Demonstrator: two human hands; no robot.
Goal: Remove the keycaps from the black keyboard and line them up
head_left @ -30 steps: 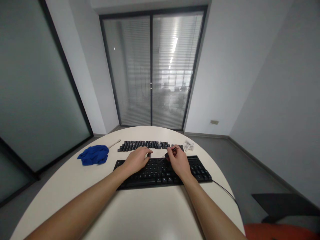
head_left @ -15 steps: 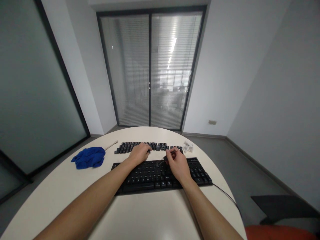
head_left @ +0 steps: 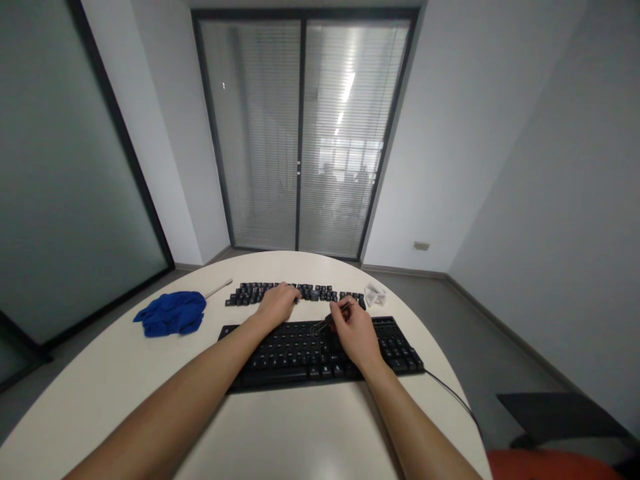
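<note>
Cream-coloured, a rounded counter [head_left: 100, 373] fills the lower part of the frame, with two bare forearms [head_left: 180, 393] reaching over it from the bottom edge. At the lower right corner is part of a chair [head_left: 550, 465] with a red seat and a black upper part. Just below the centre of the frame, a black keyboard [head_left: 287, 353] lies flat and crosswise on the counter; much of its main section is without caps, while the number block at its right is covered. A thin black cable [head_left: 453, 389] runs from the keyboard's right end to the counter's edge.

Over the right half of the keyboard, the right hand [head_left: 345, 312] has its fingers closed on a small dark wire tool [head_left: 326, 323], whose thin prongs point left and down at the keys.

Left of centre, a crumpled blue cloth [head_left: 173, 313] lies on the counter; just behind it is a thin pale stick [head_left: 219, 288]. Beyond the keyboard, black loose keycaps [head_left: 315, 293] lie in rows. The left hand [head_left: 277, 305] is at these rows, fingers bent down; whether it grips one is hidden. A crumpled whitish wrapper [head_left: 375, 295] lies just right of the rows.

Farthest off, upper centre, stand dark-framed glass panels [head_left: 255, 167] with blinds, between pale walls [head_left: 480, 120].
</note>
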